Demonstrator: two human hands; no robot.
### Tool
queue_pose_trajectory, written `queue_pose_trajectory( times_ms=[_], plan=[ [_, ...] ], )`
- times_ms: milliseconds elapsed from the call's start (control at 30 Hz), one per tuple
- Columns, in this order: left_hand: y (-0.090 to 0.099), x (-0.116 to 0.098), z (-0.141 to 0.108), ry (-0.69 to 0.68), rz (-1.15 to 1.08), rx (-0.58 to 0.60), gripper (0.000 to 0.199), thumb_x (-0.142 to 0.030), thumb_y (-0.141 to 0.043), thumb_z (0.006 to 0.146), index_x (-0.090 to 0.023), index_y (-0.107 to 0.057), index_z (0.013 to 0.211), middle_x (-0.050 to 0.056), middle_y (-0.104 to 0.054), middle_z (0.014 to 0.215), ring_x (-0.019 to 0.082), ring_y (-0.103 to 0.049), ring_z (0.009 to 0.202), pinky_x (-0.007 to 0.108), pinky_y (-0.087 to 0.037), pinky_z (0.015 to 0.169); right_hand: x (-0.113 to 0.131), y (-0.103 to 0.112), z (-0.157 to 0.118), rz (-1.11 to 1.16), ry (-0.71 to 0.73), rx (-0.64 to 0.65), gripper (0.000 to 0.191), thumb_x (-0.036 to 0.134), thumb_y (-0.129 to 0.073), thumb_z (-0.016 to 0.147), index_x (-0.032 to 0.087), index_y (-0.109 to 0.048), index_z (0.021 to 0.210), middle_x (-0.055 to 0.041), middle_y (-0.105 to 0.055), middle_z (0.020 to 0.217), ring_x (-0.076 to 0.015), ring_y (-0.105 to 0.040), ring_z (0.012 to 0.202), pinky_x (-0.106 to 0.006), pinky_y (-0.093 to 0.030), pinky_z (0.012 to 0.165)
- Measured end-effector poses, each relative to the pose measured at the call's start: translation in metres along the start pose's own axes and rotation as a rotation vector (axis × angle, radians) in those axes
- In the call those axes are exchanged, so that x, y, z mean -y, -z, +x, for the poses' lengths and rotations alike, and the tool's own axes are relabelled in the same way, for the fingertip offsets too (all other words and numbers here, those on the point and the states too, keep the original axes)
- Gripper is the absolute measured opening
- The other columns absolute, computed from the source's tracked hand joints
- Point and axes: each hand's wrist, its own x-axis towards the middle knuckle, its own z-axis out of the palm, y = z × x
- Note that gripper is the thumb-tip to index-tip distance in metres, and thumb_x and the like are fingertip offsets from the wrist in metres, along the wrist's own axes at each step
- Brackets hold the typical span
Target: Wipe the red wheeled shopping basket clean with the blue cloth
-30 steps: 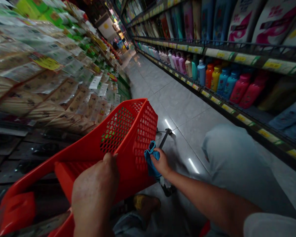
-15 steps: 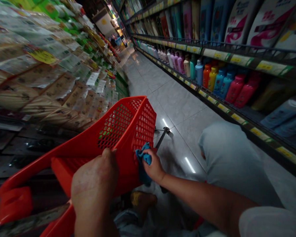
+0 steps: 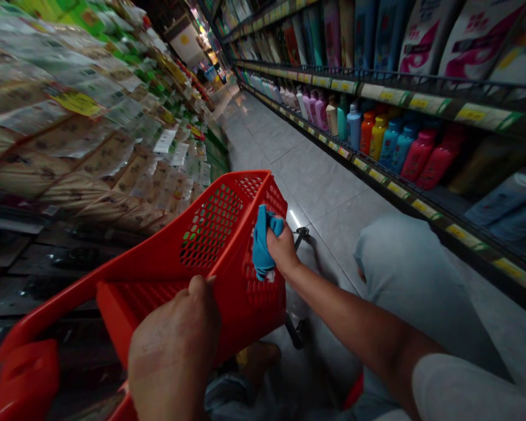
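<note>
A red plastic shopping cart (image 3: 241, 310) with perforated sides stands in front of me, tilted in the view. My left hand (image 3: 177, 336) is closed over the top rim of its near side. In my right hand (image 3: 284, 248) is a bunched blue cloth (image 3: 262, 242), pressed against the outside of the holed side panel. The fingers of the right hand are partly hidden behind the cloth. The cart's handle (image 3: 26, 368) is at the lower left, and a dark caster (image 3: 298, 336) shows beneath the basket.
On the right, a shelf (image 3: 398, 190) with price tags holds rows of coloured bottles (image 3: 390, 143). Stacked plastic packages (image 3: 92, 146) fill the left side. Grey tiled floor (image 3: 289, 143) runs between them. My bent knee (image 3: 397, 251) in pale jeans is at the right.
My right hand has moved the blue cloth upward along the cart's side. The cart has shifted slightly to the right, my left hand still on its rim.
</note>
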Motion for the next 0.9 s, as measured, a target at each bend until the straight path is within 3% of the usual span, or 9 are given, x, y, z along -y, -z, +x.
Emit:
queue_pose_trajectory(
  times_ms=[100, 167, 333, 400, 500, 600, 700, 800, 900],
  plan=[
    [-0.006, -0.001, -0.005, -0.028, -0.015, -0.052, 0.038, -0.028, -0.024, 0.103, -0.021, -0.060, 0.096, 0.010, -0.074, 0.078, 0.029, -0.073, 0.075, 0.035, -0.041, 0.058, 0.020, 0.005, 0.017, 0.003, 0.224, 0.032, 0.021, 0.036, -0.056, 0.086, 0.023, -0.061, 0.102, -0.0020, -0.068, 0.098, -0.0182, -0.065, 0.093, -0.032, -0.051, 0.093],
    [-0.010, -0.002, -0.008, -0.065, -0.022, -0.114, 0.034, -0.024, -0.028, 0.102, -0.021, -0.061, 0.097, 0.010, -0.074, 0.082, 0.028, -0.072, 0.077, 0.035, -0.043, 0.061, 0.009, 0.016, 0.009, -0.041, 0.266, 0.013, 0.023, 0.036, -0.058, 0.085, 0.022, -0.061, 0.102, -0.0042, -0.068, 0.101, -0.0197, -0.065, 0.099, -0.033, -0.049, 0.097],
    [-0.015, -0.001, -0.009, -0.084, -0.016, -0.169, 0.027, -0.027, -0.034, 0.100, -0.022, -0.060, 0.093, 0.009, -0.075, 0.083, 0.027, -0.071, 0.074, 0.036, -0.042, 0.061, -0.063, 0.047, -0.029, -0.131, -0.119, -0.197, 0.014, 0.035, -0.052, 0.080, 0.023, -0.057, 0.086, -0.0045, -0.067, 0.080, -0.0230, -0.064, 0.078, -0.036, -0.052, 0.078],
    [-0.017, 0.001, -0.007, -0.093, -0.003, -0.166, 0.025, -0.028, -0.035, 0.100, -0.023, -0.058, 0.088, 0.008, -0.074, 0.079, 0.028, -0.071, 0.072, 0.035, -0.040, 0.058, -0.072, 0.048, -0.036, -0.133, -0.161, -0.240, 0.009, 0.033, -0.049, 0.079, 0.024, -0.053, 0.079, -0.0030, -0.063, 0.070, -0.0226, -0.060, 0.069, -0.035, -0.051, 0.069],
    [-0.018, 0.002, -0.006, -0.127, 0.037, -0.180, 0.029, -0.027, -0.032, 0.100, -0.024, -0.056, 0.085, 0.007, -0.072, 0.072, 0.027, -0.070, 0.066, 0.034, -0.035, 0.054, -0.050, 0.042, -0.030, -0.108, -0.119, -0.251, 0.013, 0.034, -0.051, 0.082, 0.023, -0.057, 0.087, -0.0036, -0.067, 0.081, -0.0211, -0.062, 0.079, -0.034, -0.052, 0.079],
    [-0.017, 0.000, -0.010, -0.167, 0.062, -0.260, 0.034, -0.024, -0.026, 0.101, -0.023, -0.054, 0.082, 0.006, -0.068, 0.065, 0.026, -0.069, 0.062, 0.033, -0.033, 0.053, -0.017, 0.039, -0.018, -0.073, 0.090, -0.187, 0.024, 0.037, -0.059, 0.084, 0.022, -0.061, 0.103, -0.0046, -0.069, 0.102, -0.0203, -0.063, 0.098, -0.034, -0.050, 0.095],
    [-0.014, -0.003, -0.016, -0.160, 0.064, -0.392, 0.037, -0.024, -0.022, 0.103, -0.023, -0.052, 0.080, 0.005, -0.067, 0.066, 0.025, -0.069, 0.065, 0.033, -0.034, 0.056, -0.017, 0.044, -0.019, -0.061, 0.248, -0.155, 0.025, 0.033, -0.060, 0.085, 0.022, -0.060, 0.107, -0.0063, -0.068, 0.107, -0.0215, -0.063, 0.103, -0.038, -0.048, 0.099],
    [-0.015, -0.003, -0.015, -0.168, 0.069, -0.461, 0.037, -0.025, -0.024, 0.103, -0.023, -0.050, 0.077, 0.004, -0.065, 0.061, 0.024, -0.066, 0.058, 0.033, -0.029, 0.053, -0.048, 0.054, -0.033, -0.039, 0.059, -0.239, 0.025, 0.031, -0.057, 0.081, 0.022, -0.058, 0.104, -0.0067, -0.068, 0.103, -0.0219, -0.064, 0.100, -0.038, -0.049, 0.096],
    [-0.018, 0.002, -0.007, -0.197, 0.075, -0.462, 0.035, -0.024, -0.026, 0.102, -0.024, -0.048, 0.075, 0.003, -0.063, 0.057, 0.022, -0.063, 0.051, 0.032, -0.022, 0.049, -0.078, 0.057, -0.046, -0.017, -0.135, -0.297, 0.016, 0.035, -0.051, 0.083, 0.024, -0.054, 0.093, -0.0017, -0.066, 0.080, -0.0210, -0.063, 0.080, -0.034, -0.052, 0.078]
  ],
)
